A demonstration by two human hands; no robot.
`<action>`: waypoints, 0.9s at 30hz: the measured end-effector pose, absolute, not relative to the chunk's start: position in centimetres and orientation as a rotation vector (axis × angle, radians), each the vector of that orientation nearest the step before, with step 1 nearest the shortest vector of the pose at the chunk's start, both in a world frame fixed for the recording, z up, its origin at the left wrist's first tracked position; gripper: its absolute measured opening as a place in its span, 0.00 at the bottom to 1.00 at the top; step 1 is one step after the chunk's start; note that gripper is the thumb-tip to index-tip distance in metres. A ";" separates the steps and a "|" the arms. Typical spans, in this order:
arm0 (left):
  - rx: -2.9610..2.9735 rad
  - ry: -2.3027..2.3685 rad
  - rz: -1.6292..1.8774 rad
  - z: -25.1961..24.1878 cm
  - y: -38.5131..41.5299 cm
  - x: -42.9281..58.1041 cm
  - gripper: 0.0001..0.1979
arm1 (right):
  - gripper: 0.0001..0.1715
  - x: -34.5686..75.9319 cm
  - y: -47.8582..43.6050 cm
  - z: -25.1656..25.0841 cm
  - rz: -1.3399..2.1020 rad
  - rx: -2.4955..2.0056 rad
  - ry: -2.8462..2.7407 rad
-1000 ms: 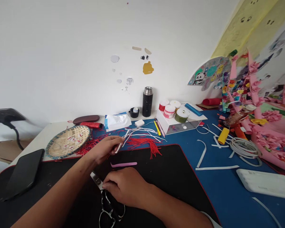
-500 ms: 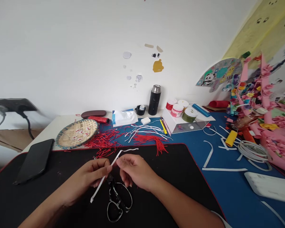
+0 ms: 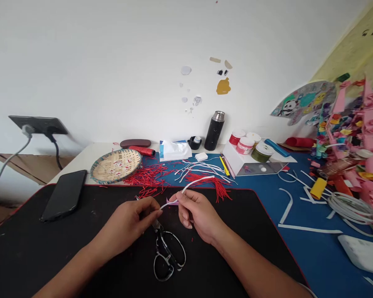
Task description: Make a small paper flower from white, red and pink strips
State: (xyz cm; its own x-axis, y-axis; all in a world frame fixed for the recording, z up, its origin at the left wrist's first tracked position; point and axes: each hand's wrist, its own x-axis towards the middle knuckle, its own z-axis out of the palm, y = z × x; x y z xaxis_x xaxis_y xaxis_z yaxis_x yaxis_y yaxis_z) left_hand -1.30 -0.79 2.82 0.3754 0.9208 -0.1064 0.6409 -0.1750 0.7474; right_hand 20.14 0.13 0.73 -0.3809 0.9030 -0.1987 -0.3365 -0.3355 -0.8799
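Pinching a thin white strip (image 3: 195,183) between both hands, near the middle of the black mat (image 3: 27,248) and toward its back edge, with the strip bowed in a loose arc and its free end curving up and right over a bundle of red strands (image 3: 213,184). Gripping the strip in the closed fingers of the right hand (image 3: 199,213), with the wrist turned inward. Bringing the strip's other end, beside a small lilac piece (image 3: 172,202), against the curled, closed left hand (image 3: 126,227), with a thin dark tip showing past that hand, too small to name. Below both hands, black-handled scissors (image 3: 166,253) lying flat and shut on the mat, blades reaching up under the left hand. Toward the mat's left edge, a black phone (image 3: 64,195) lying face-down or dark. Along the bench's back edge, a woven tray (image 3: 115,166) beside loose red shreds (image 3: 146,178), then a tissue pack (image 3: 174,151), a black flask (image 3: 214,130) and paint jars (image 3: 245,142) on a white stand. Further right, on a blue mat (image 3: 301,256), scattered white strips (image 3: 287,207), a white coil (image 3: 351,209) and a yellow tube (image 3: 318,188), all beside a pink paper craft (image 3: 360,136) crowding the bench's right corner.
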 end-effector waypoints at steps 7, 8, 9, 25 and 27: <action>1.942 1.456 0.738 1.8 -0.5 -1.4 0.13 | 0.26 20.2 -0.2 1.2 1.893 -0.844 -0.945; 1.924 1.457 0.772 1.7 -0.5 -1.3 0.13 | 0.26 20.2 -0.2 1.2 1.898 -0.846 -0.942; 1.910 1.456 0.809 1.6 -0.6 -1.2 0.12 | 0.26 20.2 -0.2 1.1 1.903 -0.848 -0.944; 1.858 1.316 1.249 1.5 -1.7 -0.5 0.10 | 0.30 19.7 -0.4 1.0 1.999 -0.980 -0.959; 1.822 1.309 1.234 1.4 -1.8 -0.5 0.11 | 0.29 19.6 -0.4 0.9 2.023 -0.971 -0.985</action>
State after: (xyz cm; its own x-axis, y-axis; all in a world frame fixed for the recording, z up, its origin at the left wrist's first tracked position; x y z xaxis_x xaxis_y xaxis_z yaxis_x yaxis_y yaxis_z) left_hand -0.52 -1.85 1.45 0.0936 0.9324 0.3490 0.4035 -0.3560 0.8429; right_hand 19.59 -0.45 0.88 -0.4927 0.8078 -0.3234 -0.2439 -0.4850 -0.8398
